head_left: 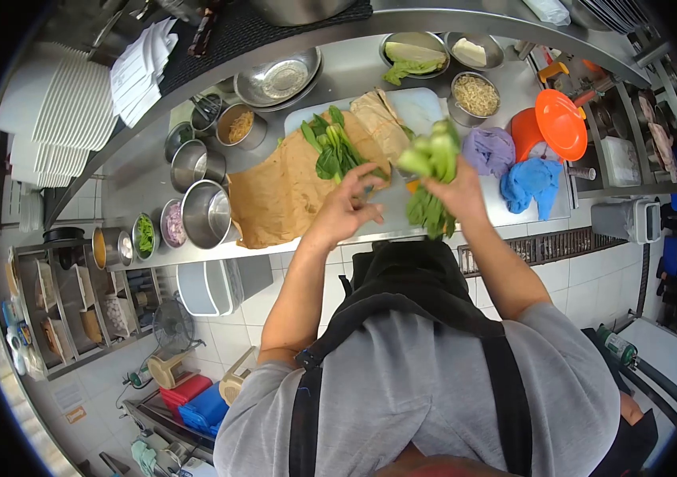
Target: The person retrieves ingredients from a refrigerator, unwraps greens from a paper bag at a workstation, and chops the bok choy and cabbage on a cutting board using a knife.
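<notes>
My right hand (pixel 459 191) is closed around a bunch of bok choy (pixel 434 159), its pale stems up and its leaves hanging down, slightly blurred. To its left, my left hand (pixel 345 208) hovers over the counter's near side with fingers apart and nothing in them. More bok choy (pixel 330 147) lies just beyond that hand on a sheet of brown paper (pixel 271 191). A crumpled brown paper bag (pixel 378 123) rests on a white cutting board (pixel 418 103) behind. Part of an orange item peeks out beside my right hand; its kind is hidden.
Steel pots (pixel 207 211) and small bowls of cut food line the left side. A bowl of bean sprouts (pixel 475 97), a purple cloth (pixel 489 151), a blue cloth (pixel 531 187) and an orange-red container (pixel 561 123) stand right. A shelf (pixel 402 22) overhangs the back.
</notes>
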Available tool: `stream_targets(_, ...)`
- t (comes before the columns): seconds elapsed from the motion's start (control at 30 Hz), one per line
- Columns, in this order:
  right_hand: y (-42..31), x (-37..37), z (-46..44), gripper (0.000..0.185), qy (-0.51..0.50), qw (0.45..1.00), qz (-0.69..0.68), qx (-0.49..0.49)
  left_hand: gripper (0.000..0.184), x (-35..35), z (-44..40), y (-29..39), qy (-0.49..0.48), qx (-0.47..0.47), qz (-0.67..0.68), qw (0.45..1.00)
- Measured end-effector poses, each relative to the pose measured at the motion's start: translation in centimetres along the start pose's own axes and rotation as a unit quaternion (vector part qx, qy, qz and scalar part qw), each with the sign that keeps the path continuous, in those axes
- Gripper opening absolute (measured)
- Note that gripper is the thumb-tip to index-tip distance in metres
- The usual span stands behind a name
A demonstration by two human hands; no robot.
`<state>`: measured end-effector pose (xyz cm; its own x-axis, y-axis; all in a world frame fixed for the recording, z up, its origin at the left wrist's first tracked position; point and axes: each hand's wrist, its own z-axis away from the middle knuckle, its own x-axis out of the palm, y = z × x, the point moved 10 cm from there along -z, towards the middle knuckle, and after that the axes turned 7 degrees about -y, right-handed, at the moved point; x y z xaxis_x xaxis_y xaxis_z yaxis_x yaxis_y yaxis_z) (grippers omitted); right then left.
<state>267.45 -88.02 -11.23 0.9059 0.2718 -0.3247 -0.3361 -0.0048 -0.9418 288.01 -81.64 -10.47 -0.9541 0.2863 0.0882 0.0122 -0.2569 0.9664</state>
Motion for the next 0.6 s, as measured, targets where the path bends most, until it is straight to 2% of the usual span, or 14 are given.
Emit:
stream_targets(0.07, 1.8, -2.6, -2.9, 0.069, 0.032, 0.996, 0.08, 0.024, 0.066, -2.0, -2.8, -0.7, 0.019, 0.01, -0.044, 0.999)
stream_targets(0.1, 2.9, -3.8, -4.0, 0.071, 0.064, 0.985, 0.155, 0.047, 0.064, -3.7, -3.9, -0.1, 0.099, -0.022, -0.132, 0.986)
stream_targets(0.13, 4.6, -3.8, -5.2, 0.071, 0.065, 0.984, 0.156, 0.051, 0.064, -5.2, -5.1, 0.5, 0.177, -0.054, -0.218, 0.958)
stream_targets(0.17, 6.0, -3.2, -6.3, 0.075, 0.068, 0.967, 0.241, 0.047, 0.064, -5.1, -7.7, -0.1, 0.175, -0.055, -0.216, 0.959)
stream_targets(0.2, 6.5, -2.7, -7.0, 0.079, 0.069, 0.943, 0.321, 0.043, 0.066, -5.1, -10.2, 0.4, 0.223, -0.012, -0.341, 0.913)
stream_targets(0.23, 7.1, -2.1, -7.4, 0.086, 0.037, 0.945, 0.32, 0.06, 0.069, -4.4, -11.7, 1.7, 0.267, 0.032, -0.462, 0.845)
stream_targets(0.3, 6.9, -2.1, -7.2, 0.087, 0.055, 0.942, 0.332, 0.012, 0.069, -1.5, -14.3, 1.8, 0.246, -0.011, -0.524, 0.816)
stream_targets(0.33, 6.3, -2.2, -6.7, 0.088, 0.074, 0.934, 0.348, -0.036, 0.068, -0.7, -15.4, 1.6, 0.223, -0.053, -0.577, 0.784)
stream_targets(0.37, 4.9, -2.6, -5.9, 0.077, 0.077, 0.937, 0.337, -0.055, 0.063, -0.6, -16.4, 0.3, 0.213, -0.04, -0.658, 0.721)
stream_targets(0.4, 4.5, -3.0, -5.3, 0.077, 0.073, 0.937, 0.337, -0.057, 0.063, -1.0, -16.1, 0.1, 0.216, -0.043, -0.657, 0.721)
stream_targets(0.47, 1.8, -4.0, -4.2, 0.057, 0.114, 0.929, 0.315, -0.161, 0.058, -3.3, -14.3, -1.0, 0.213, -0.069, -0.552, 0.803)
stream_targets(0.5, -1.2, -4.4, -3.6, 0.035, 0.131, 0.922, 0.274, -0.238, 0.058, -4.3, -13.4, -1.3, 0.217, -0.072, -0.554, 0.801)
stream_targets(0.53, -1.4, -3.7, -4.1, 0.035, 0.125, 0.924, 0.271, -0.239, 0.056, -5.0, -12.1, -1.4, 0.227, -0.042, -0.539, 0.81)
stream_targets(0.6, -0.8, -1.2, -6.3, 0.027, 0.015, 0.975, 0.081, -0.207, 0.055, -6.4, -10.0, -2.2, 0.242, -0.016, -0.524, 0.816)
